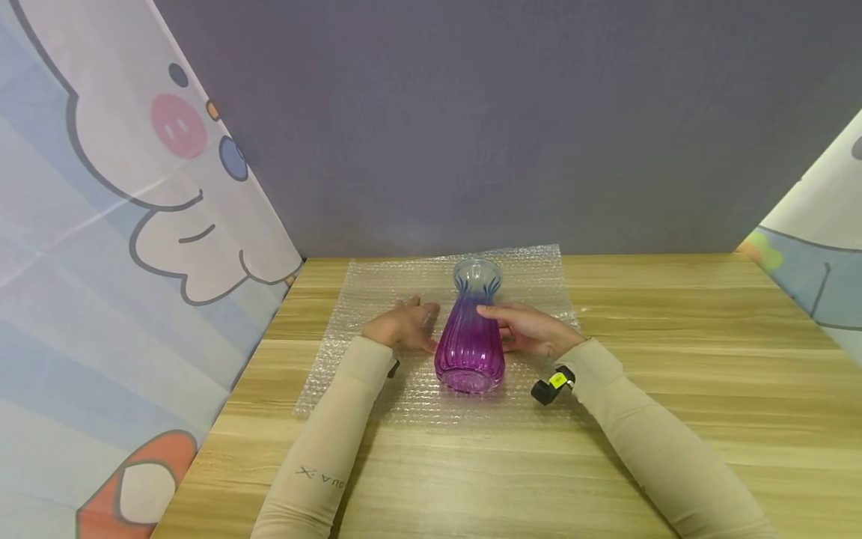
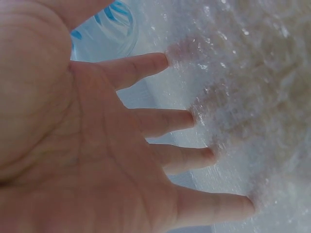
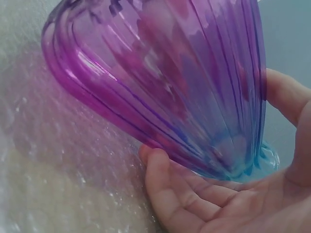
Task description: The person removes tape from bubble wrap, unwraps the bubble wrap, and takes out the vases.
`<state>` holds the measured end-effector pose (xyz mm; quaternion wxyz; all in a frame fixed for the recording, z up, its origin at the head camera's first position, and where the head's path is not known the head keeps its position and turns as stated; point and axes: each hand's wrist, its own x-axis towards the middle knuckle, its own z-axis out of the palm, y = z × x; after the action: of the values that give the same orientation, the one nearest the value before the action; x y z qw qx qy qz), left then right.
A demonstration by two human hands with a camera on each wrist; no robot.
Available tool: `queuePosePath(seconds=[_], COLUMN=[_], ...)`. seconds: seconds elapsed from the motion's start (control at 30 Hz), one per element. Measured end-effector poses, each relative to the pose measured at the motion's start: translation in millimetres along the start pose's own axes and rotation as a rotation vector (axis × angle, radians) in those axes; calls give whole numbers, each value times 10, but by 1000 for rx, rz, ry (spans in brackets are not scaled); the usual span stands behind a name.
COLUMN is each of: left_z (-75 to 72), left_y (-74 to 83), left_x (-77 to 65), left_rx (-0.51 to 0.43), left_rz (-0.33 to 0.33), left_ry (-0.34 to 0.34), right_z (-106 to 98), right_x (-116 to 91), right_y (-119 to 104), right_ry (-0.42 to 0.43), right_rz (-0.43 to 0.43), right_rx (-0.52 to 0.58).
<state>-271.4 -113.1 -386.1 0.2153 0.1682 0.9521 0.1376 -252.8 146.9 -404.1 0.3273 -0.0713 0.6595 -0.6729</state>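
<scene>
A ribbed glass vase (image 1: 469,337), purple at its base and fading to blue at the flared rim, lies tilted over the bubble wrap (image 1: 411,397), its neck toward the back wall. My right hand (image 1: 532,329) grips the vase from the right, thumb on top and fingers beneath; in the right wrist view its fingers curl under the purple glass (image 3: 160,87). Left of the vase, my left hand (image 1: 404,326) has its fingers spread, with fingertips touching the bubble wrap (image 2: 262,97) in the left wrist view. Part of the vase's blue rim (image 2: 109,29) shows beyond the left thumb.
The bubble wrap sheet lies on a wood-grain table (image 1: 673,374) and reaches close to a grey back wall (image 1: 471,127). A cartoon-printed cloth (image 1: 121,299) borders the table on the left, another on the right. A black strap device (image 1: 554,385) sits at the right wrist.
</scene>
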Motion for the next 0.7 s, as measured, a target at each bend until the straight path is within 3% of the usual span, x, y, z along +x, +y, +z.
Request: queuePosePath(seconds=[0.7], left_z=[-4], left_y=[10], left_x=[-3], left_rx=[10], left_rz=[-6], left_ry=[4], right_z=[-14], right_x=[24], right_y=[14], right_ry=[32], right_rz=[-16], right_rx=[12])
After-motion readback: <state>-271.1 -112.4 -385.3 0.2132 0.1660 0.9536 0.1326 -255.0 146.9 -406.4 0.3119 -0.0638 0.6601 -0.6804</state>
